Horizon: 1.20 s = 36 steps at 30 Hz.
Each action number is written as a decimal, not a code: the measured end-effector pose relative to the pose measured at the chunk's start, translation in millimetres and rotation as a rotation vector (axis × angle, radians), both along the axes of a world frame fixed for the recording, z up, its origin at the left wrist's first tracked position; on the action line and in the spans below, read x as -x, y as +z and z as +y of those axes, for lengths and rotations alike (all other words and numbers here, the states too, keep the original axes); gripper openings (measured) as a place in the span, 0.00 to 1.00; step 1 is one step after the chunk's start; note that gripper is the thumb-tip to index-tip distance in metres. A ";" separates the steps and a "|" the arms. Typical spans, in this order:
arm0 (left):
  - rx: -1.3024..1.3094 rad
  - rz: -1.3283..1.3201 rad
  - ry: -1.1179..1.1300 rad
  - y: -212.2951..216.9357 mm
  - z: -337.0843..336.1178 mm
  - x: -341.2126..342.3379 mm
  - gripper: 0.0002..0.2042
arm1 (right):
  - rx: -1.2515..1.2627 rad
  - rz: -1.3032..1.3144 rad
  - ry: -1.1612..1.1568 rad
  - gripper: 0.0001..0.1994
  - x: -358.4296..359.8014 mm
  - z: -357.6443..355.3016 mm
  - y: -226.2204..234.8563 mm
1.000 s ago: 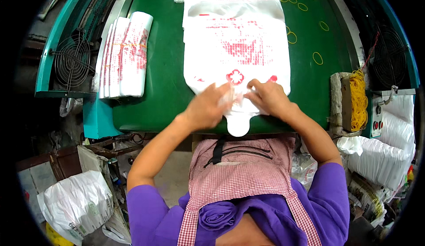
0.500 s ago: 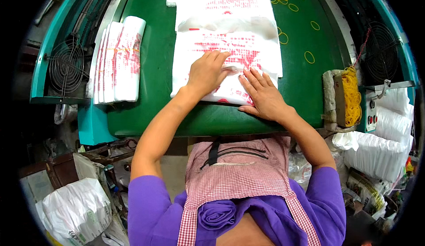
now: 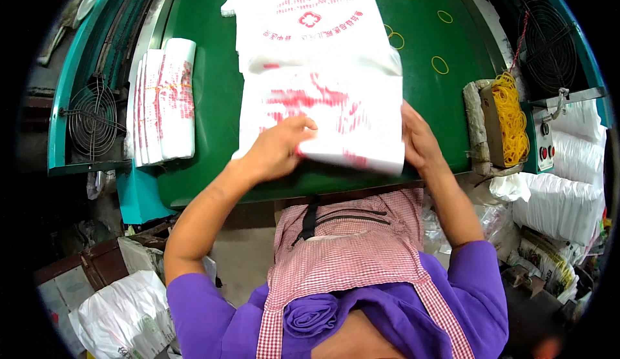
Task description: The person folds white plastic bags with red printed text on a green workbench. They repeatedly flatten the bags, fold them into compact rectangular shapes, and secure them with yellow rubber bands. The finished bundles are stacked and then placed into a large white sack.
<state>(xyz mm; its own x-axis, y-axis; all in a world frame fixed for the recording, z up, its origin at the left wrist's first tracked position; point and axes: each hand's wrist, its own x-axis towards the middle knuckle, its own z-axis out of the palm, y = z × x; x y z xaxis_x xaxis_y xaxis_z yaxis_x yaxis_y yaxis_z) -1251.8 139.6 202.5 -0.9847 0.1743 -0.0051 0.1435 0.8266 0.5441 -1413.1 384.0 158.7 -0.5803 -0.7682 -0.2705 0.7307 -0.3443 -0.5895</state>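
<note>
A stack of white plastic bags (image 3: 303,88) with red print lies in front of me, its near end folded over into a flap. My left hand (image 3: 281,144) grips the near left part of the flap, fingers bent on top of the plastic. At the flap's right edge, my right hand (image 3: 420,138) closes around the side, with some fingertips hidden behind it. The near edge looks slightly raised and blurred. To the left lies a row of folded white bag bundles (image 3: 174,101), bound with a yellow rubber band.
A green work surface (image 3: 213,126) carries the bags, with loose yellow rubber bands (image 3: 440,65) at the right. A box of yellow rubber bands (image 3: 510,123) hangs at its right edge, beside red buttons (image 3: 547,152). Caged fans (image 3: 97,119) flank both sides. White bag bundles (image 3: 558,204) are stacked lower right.
My right hand has gone from lying flat on the bags to holding their right edge. My left hand has slid nearer and leftward, and the folded end has shifted toward me.
</note>
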 end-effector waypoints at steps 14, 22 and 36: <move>0.446 0.231 -0.231 57.4 5.0 48.9 0.13 | -0.275 2.157 0.678 0.23 56.3 14.2 13.5; 0.350 -0.285 -0.131 25.9 41.2 10.4 0.22 | -0.808 1.786 0.741 0.33 -23.2 27.5 75.9; -0.036 -0.213 0.116 -5.5 14.8 45.7 0.30 | -0.845 1.302 -0.233 0.17 87.1 3.8 2.7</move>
